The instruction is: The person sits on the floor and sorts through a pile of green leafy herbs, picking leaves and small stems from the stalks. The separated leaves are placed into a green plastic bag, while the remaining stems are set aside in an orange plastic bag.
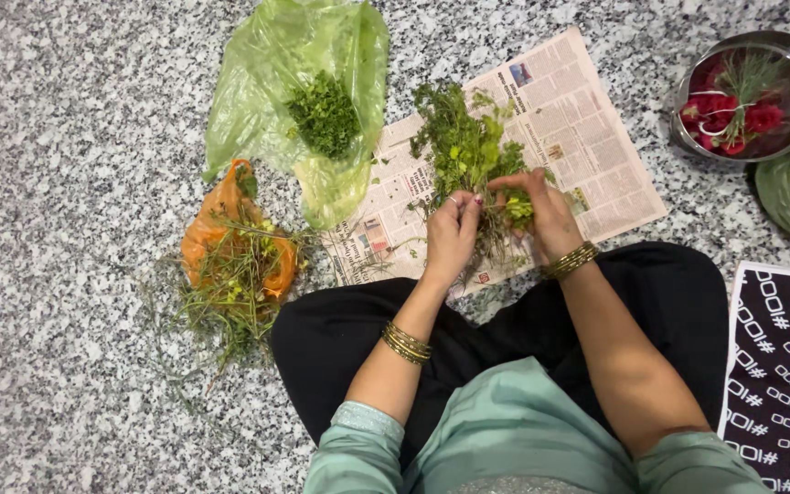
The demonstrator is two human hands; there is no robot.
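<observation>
My left hand (451, 230) and right hand (541, 212) both pinched the bunch of leafy greens (464, 146), which lay over the newspaper (587, 137) on the granite floor (66, 110). Risk as I judged it: stems snapping short or good leaves dropping off the paper if I pulled hard. Greens looked fresh, bright, some yellowish bits, thin tangled stems. Picked leaves sat in the green bag (322, 110), scraps on the orange bag (235, 252), probably discards. Steel bowl of red flowers (747, 96) well apart.
</observation>
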